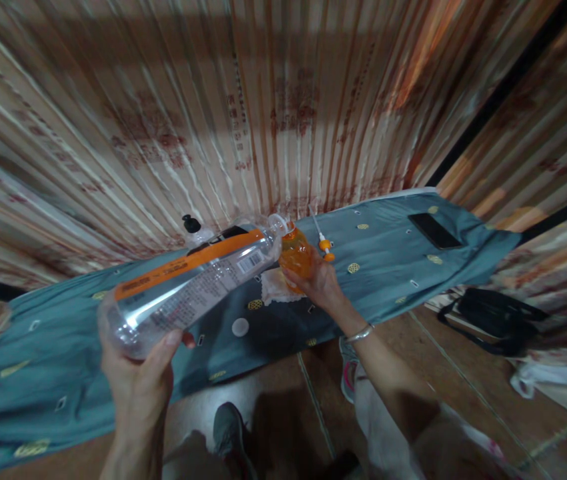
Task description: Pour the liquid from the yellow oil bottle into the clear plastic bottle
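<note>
I tip a clear plastic bottle (193,287) with an orange label band at frame centre-left, its open mouth touching a small orange bottle (296,257) standing upright at centre.

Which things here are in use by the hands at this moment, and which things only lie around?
In use:
- left hand, holding the clear bottle tipped toward the orange bottle
- right hand, holding the orange bottle
- white cloth under the orange bottle

Lying about:
- white cap
- pump sprayer
- phone
- black-capped bottle
- black bag on the floor
</note>
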{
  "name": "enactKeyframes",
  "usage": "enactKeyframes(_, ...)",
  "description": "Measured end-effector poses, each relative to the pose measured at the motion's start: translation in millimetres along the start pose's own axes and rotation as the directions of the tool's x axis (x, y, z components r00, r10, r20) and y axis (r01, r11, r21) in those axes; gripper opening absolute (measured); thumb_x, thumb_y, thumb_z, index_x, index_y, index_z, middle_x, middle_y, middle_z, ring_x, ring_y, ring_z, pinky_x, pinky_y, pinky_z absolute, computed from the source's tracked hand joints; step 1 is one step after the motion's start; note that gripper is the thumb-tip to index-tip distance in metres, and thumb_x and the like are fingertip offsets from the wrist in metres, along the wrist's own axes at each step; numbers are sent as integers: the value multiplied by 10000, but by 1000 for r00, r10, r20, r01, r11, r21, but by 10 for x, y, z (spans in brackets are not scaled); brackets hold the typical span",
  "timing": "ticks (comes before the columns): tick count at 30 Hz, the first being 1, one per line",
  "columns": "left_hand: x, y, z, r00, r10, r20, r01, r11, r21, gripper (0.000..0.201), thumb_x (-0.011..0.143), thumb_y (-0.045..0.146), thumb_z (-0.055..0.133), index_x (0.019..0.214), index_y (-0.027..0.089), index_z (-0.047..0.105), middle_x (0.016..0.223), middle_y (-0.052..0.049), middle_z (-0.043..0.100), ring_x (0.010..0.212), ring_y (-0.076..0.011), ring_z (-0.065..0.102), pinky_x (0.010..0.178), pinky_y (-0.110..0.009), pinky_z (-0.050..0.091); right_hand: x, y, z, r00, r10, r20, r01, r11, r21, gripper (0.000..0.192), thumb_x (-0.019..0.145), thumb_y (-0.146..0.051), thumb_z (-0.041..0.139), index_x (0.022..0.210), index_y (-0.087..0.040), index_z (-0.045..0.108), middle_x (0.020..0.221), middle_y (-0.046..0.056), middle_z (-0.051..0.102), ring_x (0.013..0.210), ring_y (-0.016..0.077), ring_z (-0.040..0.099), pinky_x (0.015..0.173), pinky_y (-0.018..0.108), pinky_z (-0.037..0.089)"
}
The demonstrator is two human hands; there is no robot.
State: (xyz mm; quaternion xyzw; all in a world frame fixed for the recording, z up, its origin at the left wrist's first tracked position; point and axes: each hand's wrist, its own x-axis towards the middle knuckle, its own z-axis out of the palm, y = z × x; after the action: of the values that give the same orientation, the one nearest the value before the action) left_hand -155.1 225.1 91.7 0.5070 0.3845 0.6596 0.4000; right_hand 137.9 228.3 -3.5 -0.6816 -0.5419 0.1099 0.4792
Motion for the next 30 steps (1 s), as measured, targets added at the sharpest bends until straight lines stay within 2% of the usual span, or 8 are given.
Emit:
enactKeyframes(7, -5, -12, -13, 1000, 20, 23, -21, 999, 32, 687, 568, 376, 1024, 1188, 257, 753, 1181, -55, 695, 717, -144, 621, 447, -218, 546, 9, -16, -24, 1000, 7, 27, -7, 1000, 15, 736, 851, -446, 826, 1447, -78, 601, 1281, 279, 792, 1193, 439, 786, 1047, 600, 645)
enactKeyframes(14, 7, -6, 12, 1000, 13, 14, -14, 1000, 14, 692, 542, 362, 1039, 1169, 269, 760, 1143, -37, 682, 696, -138, 621, 433, -217, 543, 5, 8, -18, 1000, 6, 22, -6, 1000, 10, 727, 866, -487, 826, 1467, -139, 611, 1293, 243, 802, 1188, 420, 788, 1037, 611, 649)
enactKeyframes(23, -1, -12, 2, 1000, -10, 5, 10, 1000, -8, 736, 531, 329, 1046, 1202, 241, 756, 1149, -55, 685, 693, -143, 628, 436, -236, 571, 1, 32, 9, 1000, -19, 12, 19, 1000, -13, 733, 870, -437, 823, 1473, -93, 587, 1267, 257, 804, 1185, 419, 792, 1028, 578, 655)
enactKeyframes(30, 8, -34, -5, 999, 29, 27, -29, 999, -18, 704, 555, 329, 1042, 1201, 241, 774, 1161, -54, 678, 696, -144, 630, 409, -241, 570, 4, 33, 4, 1000, -27, 3, 27, 999, -47, 722, 870, -456, 842, 1451, -92, 615, 1226, 254, 817, 1133, 413, 811, 988, 565, 673)
